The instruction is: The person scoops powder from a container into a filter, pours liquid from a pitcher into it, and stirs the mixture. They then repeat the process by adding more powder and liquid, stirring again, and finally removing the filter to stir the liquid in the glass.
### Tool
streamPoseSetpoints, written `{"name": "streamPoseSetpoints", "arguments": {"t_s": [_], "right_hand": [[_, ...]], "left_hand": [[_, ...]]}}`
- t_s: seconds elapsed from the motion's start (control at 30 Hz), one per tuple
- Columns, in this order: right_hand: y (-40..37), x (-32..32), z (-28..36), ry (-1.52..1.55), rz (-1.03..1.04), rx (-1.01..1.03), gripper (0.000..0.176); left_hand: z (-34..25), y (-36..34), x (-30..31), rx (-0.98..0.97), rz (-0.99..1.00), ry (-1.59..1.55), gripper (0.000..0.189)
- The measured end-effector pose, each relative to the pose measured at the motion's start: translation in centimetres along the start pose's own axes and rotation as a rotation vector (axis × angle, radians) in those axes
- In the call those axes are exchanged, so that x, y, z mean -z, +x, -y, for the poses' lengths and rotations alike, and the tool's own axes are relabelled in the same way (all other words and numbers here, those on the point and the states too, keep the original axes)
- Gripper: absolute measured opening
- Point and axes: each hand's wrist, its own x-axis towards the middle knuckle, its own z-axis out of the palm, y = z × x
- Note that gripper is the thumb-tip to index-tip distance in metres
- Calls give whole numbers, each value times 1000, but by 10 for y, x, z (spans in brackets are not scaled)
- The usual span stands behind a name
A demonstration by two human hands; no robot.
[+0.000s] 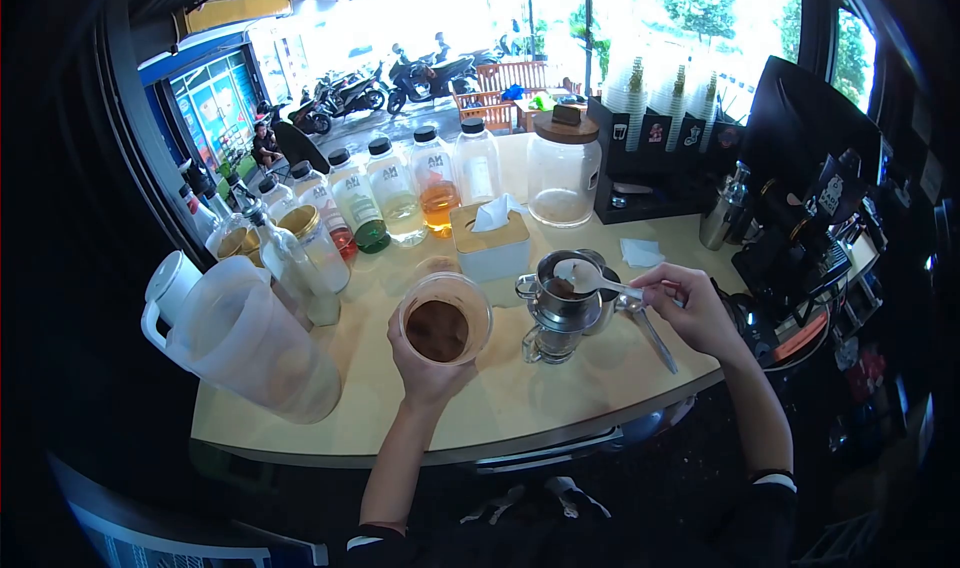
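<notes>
My left hand (430, 376) is wrapped round a clear tub (478, 318) with brown powder (437, 331) inside, held over the counter. In my right hand (682, 303), the fingers pinch the handle of a white spoon (582, 276). The spoon's bowl is over the open top of a metal drip filter (562, 308), which has brown grounds in it. Below the filter stands a small glass cup (550, 345) with a handle. Another metal piece (606, 308) is just behind, partly hidden, and a long metal utensil (657, 343) lies to its right.
Plastic pitcher (250, 343) and glass bottle (300, 268) stand left. Several black-capped bottles (400, 193) line the back, near a tissue box (492, 253) and large jar (563, 178). At right are a cup holder (650, 183), a shaker (722, 218) and a napkin (641, 253). A person (265, 146) sits outside.
</notes>
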Motion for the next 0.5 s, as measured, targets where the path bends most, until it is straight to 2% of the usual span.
{"name": "streamPoseSetpoints", "arguments": {"t_s": [0.1,0.17,0.3,0.4,0.47,0.5], "right_hand": [[4,0,0,86,18,1,15],[9,0,13,250,56,-102,16],[24,-16,39,343,119,-29,18],[36,-35,62,264,229,50,16],[45,-52,71,89,295,284,17],[47,-58,86,-57,321,280,17]], "left_hand": [[-3,-1,-1,-16,-35,-43,91],[-4,0,-1,19,-18,-112,90],[-12,4,-4,71,-22,-213,87],[-4,3,-4,25,-8,-129,88],[0,0,-1,8,-13,-49,91],[1,-1,1,-7,-14,30,93]]}}
